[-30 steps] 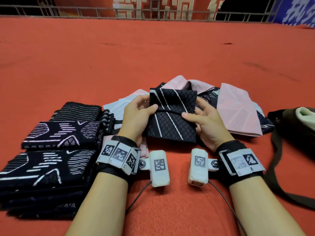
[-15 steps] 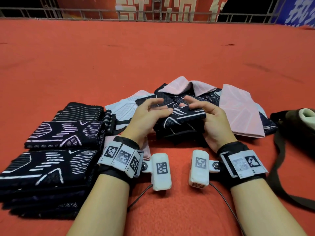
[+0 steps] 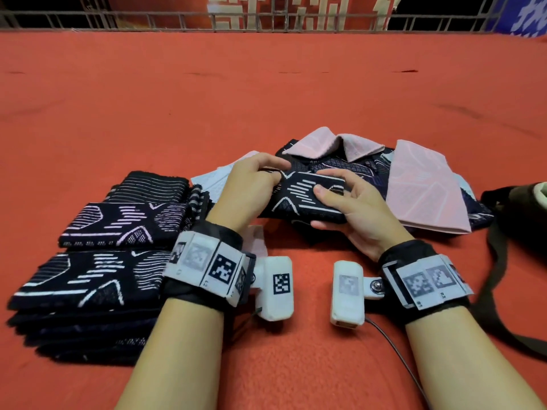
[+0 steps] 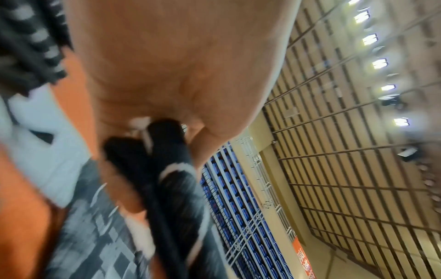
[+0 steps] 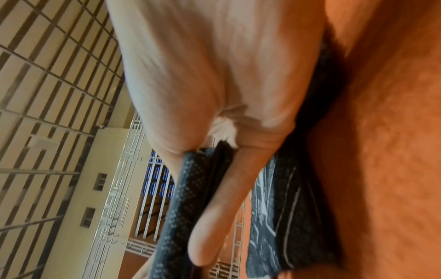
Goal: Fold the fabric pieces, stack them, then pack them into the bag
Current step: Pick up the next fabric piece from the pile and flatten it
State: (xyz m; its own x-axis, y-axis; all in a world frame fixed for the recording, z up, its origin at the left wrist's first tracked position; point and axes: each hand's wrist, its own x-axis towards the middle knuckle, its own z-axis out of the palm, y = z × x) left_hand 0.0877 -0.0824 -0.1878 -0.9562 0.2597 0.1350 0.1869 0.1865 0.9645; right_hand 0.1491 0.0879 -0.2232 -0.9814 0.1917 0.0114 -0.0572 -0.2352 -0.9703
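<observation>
A folded black fabric piece with white lines (image 3: 305,196) is held just above the red surface in front of me. My left hand (image 3: 251,187) grips its left edge, seen close up as black folds (image 4: 167,169) in the fingers. My right hand (image 3: 352,208) grips its right side, thumb on top, fingers below, around the fabric piece (image 5: 190,188). Behind lies a loose pile of pink and dark pieces (image 3: 414,184). Stacks of folded black pieces (image 3: 88,279) sit at left. A dark bag (image 3: 521,214) lies at the right edge.
The red carpeted surface (image 3: 266,93) stretches far ahead to a metal railing (image 3: 266,22). The bag's long strap (image 3: 500,285) trails on the carpet beside my right forearm. A pale blue piece (image 3: 213,179) lies behind my left hand.
The black piece went from upright and partly unfolded to folded over flat; both hands closed the fold and now hold it low, shifted slightly left.
</observation>
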